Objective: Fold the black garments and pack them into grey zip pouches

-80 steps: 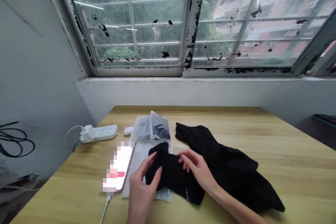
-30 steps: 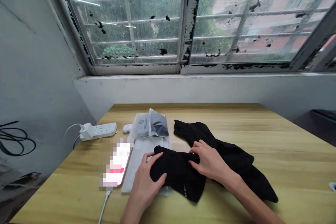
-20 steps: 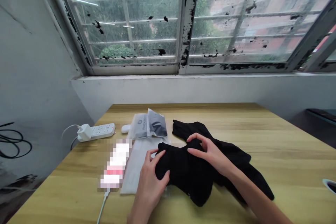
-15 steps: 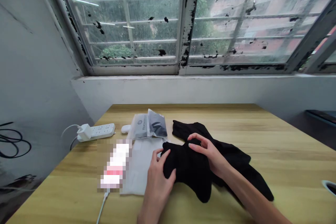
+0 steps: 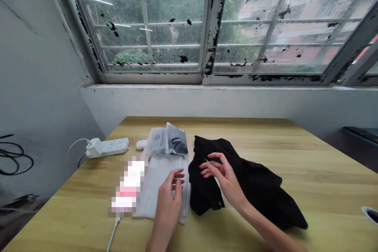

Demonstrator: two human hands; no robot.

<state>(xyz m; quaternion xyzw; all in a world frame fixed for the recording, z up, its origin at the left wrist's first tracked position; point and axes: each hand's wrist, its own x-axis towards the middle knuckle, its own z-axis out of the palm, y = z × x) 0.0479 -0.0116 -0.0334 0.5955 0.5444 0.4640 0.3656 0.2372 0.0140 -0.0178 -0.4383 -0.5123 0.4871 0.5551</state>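
Observation:
A smaller bunched black cloth piece (image 5: 202, 193) lies on the table, its edge against the frosted plastic bag to its left. Behind it and to the right stretches a longer black garment (image 5: 260, 181), partly covered by my right arm. My right hand (image 5: 226, 177) is over the black cloth with fingers apart and slightly bent; whether the fingertips touch it I cannot tell. Over the flat frosted bag (image 5: 147, 195), my left hand (image 5: 169, 199) is open, fingers loosely curved and holding nothing, left of the smaller black piece.
At the back of the wooden table (image 5: 310, 173) are a packed grey pouch (image 5: 159, 143) with dark contents and a small white object (image 5: 141, 145). To the left are a blurred-out phone-like thing (image 5: 128, 187) on a white cable (image 5: 113, 232) and a power strip (image 5: 115, 147).
Both hands have let go of the smaller black piece. It now lies lower and more compact beside the bag. My left hand has drawn back to the left, and its fingers have loosened.

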